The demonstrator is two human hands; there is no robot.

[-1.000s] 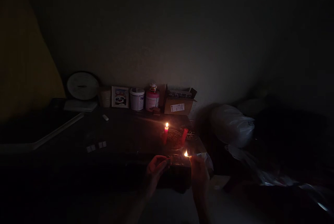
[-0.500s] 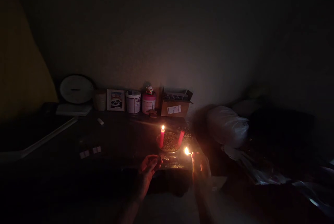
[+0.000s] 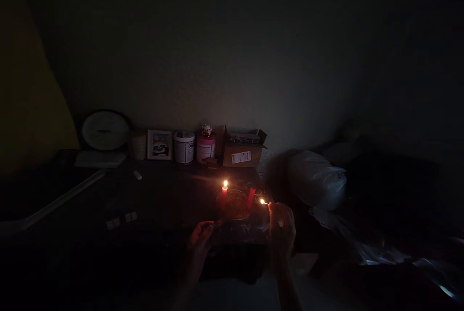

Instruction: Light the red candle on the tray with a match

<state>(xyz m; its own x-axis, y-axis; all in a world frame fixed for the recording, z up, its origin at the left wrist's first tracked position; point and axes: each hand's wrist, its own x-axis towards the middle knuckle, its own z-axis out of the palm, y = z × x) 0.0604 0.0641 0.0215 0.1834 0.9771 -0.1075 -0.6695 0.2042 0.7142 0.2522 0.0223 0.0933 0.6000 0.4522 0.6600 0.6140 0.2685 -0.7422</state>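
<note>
My right hand (image 3: 282, 226) pinches a burning match (image 3: 266, 203), its small flame just right of an unlit red candle (image 3: 251, 198). A second red candle (image 3: 224, 191), on the left, burns with a steady flame. Both candles stand upright at a round, shallow dish (image 3: 237, 212) whose contents are too dark to make out. In front of the dish and to the left, my left hand (image 3: 200, 238) is closed around what looks like a small dark matchbox (image 3: 218, 223), barely visible in the gloom.
Along the wall stand a round white-faced object (image 3: 105, 130), a panda picture frame (image 3: 160, 145), a white tin (image 3: 184, 147), a pink-lidded tin (image 3: 206, 149) and an open cardboard box (image 3: 242, 151). Two small pale blocks (image 3: 122, 220) lie on the dark table. A white plastic bag (image 3: 317, 178) bulges at right.
The match flame has shrunk and risen slightly with my right hand, and the scene is dimmer. My left hand has shifted a little to the left.
</note>
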